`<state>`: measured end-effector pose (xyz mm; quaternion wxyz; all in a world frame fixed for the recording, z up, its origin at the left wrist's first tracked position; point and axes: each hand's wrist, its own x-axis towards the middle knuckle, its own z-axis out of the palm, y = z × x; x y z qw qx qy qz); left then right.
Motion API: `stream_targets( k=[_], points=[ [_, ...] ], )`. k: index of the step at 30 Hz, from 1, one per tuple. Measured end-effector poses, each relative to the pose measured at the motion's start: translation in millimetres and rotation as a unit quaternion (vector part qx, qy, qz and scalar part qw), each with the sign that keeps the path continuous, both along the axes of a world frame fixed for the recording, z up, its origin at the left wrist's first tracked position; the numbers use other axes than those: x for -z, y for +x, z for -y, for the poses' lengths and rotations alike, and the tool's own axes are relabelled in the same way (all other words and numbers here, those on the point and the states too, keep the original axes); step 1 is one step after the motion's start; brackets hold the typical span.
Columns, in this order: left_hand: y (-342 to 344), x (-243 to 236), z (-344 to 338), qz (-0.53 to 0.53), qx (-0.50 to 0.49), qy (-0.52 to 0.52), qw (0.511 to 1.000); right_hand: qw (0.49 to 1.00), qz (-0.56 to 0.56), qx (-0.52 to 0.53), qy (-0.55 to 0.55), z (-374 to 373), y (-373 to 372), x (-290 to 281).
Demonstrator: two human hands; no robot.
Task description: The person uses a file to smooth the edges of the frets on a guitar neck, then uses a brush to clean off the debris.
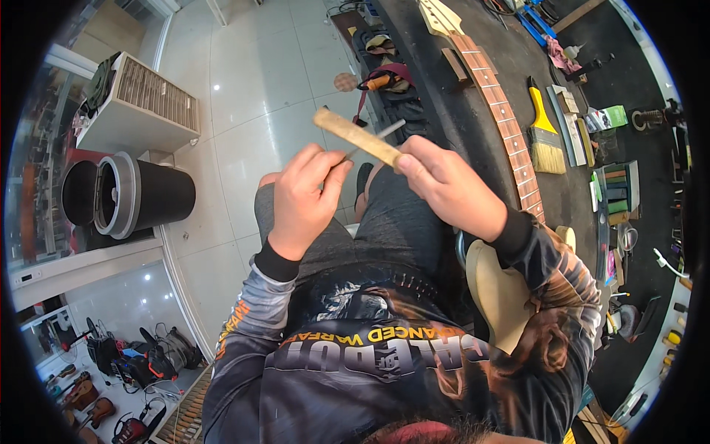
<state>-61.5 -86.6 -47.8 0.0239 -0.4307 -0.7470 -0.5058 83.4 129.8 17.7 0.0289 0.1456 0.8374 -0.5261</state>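
Note:
My right hand (447,181) is closed on the near end of a flat, pale wooden stick (355,137) with a rounded far end. It slants up to the left, over my lap. My left hand (307,196) is closed, pinching the near end of a thin grey metal tool (392,129). That tool crosses the stick, its far tip showing beyond; whether the two touch I cannot tell. To the right, a guitar neck (505,122) with a dark fretted fingerboard and pale headstock lies along the bench, joined to a pale body (495,296) partly under my right forearm.
On the dark workbench (510,44) lie a wide yellow-handled brush (546,133), sanding blocks (566,103) and a blue clamp (534,26). Tools hang beside the bench's left edge. A black bin (163,189) and a white cabinet (140,103) stand on the tiled floor at left.

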Motion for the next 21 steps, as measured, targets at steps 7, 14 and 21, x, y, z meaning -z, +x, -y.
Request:
stream_targets(
  k=[7, 14, 21],
  points=[
    [-24.3, 1.0, 17.5, 0.074, -0.091, 0.026, 0.993, 0.998, 0.045, 0.014, -0.036, -7.1, 18.8, 2.3],
    [-6.5, -9.3, 0.5, 0.068, -0.034, 0.055, 0.996, 1.0, 0.003, -0.016, -0.003, 2.8, 4.8, 5.0],
    [-0.1, -10.9, -3.9, 0.056, -0.057, 0.012, 0.997, 1.0, 0.01, -0.006, -0.013, 6.7, 3.6, -1.1]
  ],
)
